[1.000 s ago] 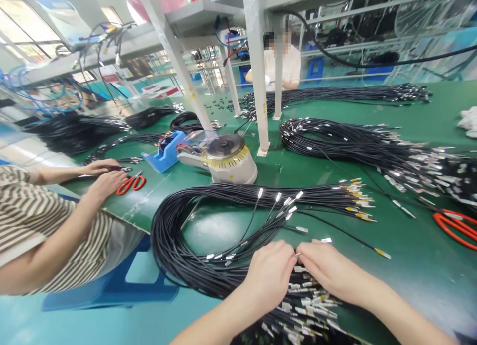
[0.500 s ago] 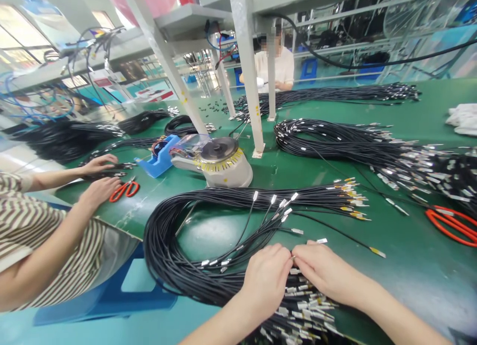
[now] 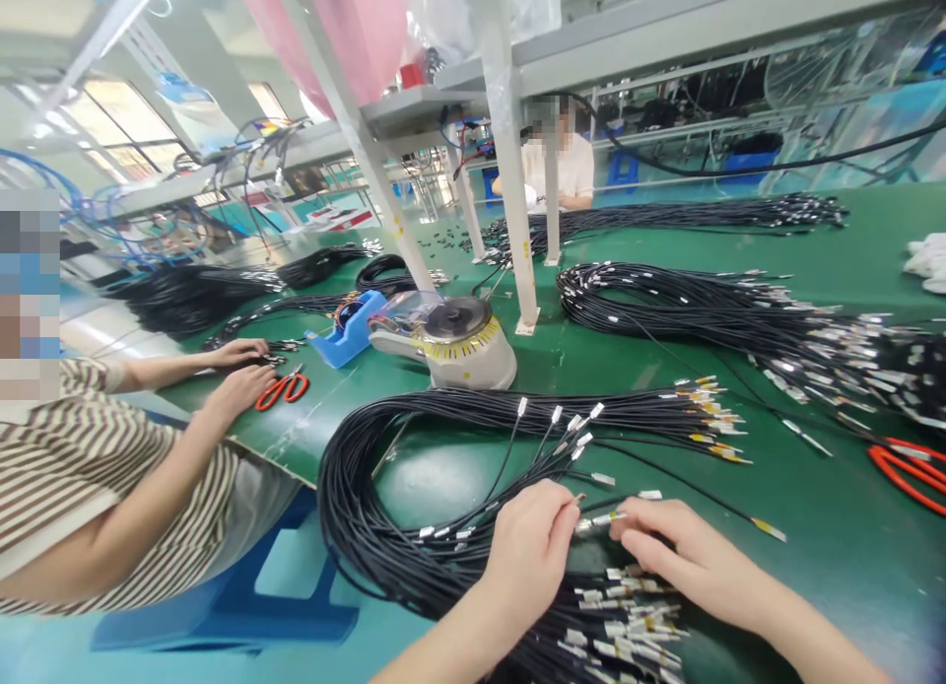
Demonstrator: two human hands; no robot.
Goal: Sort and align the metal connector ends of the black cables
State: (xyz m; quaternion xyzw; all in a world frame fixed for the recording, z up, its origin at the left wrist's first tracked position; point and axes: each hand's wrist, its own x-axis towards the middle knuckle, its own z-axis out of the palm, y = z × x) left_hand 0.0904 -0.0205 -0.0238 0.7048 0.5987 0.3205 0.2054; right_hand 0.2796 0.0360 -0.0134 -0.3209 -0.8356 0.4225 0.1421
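Observation:
My left hand (image 3: 533, 536) is closed, with the thumb pressed against the forefinger. A small copper-coloured tip (image 3: 580, 499) pokes out of this pinch. Between my hands lies a labelled cable end (image 3: 597, 520), silvery white with a yellowish band. Its far tip disappears into the fingertips of my right hand (image 3: 684, 551), which are curled around it. Below both hands, a dense bundle of black cables (image 3: 347, 512) bends in a loop, its many white-labelled ends (image 3: 628, 615) fanned out under my right hand. Another row of ends (image 3: 713, 423) with yellow bands lies behind.
A round white dispenser (image 3: 473, 354) and a blue tape holder (image 3: 344, 337) stand beyond the loop. Red-handled scissors (image 3: 282, 388) lie by a co-worker's hands (image 3: 243, 383) at left. More cable bundles (image 3: 665, 295) and orange-red handles (image 3: 909, 472) are at right. Shelf posts (image 3: 513, 191) rise from the green table.
My hands, close together before, have separated slightly; the right moved rightward, exposing the labelled cable end between them. The view has shifted, so the scene sits lower and further right.

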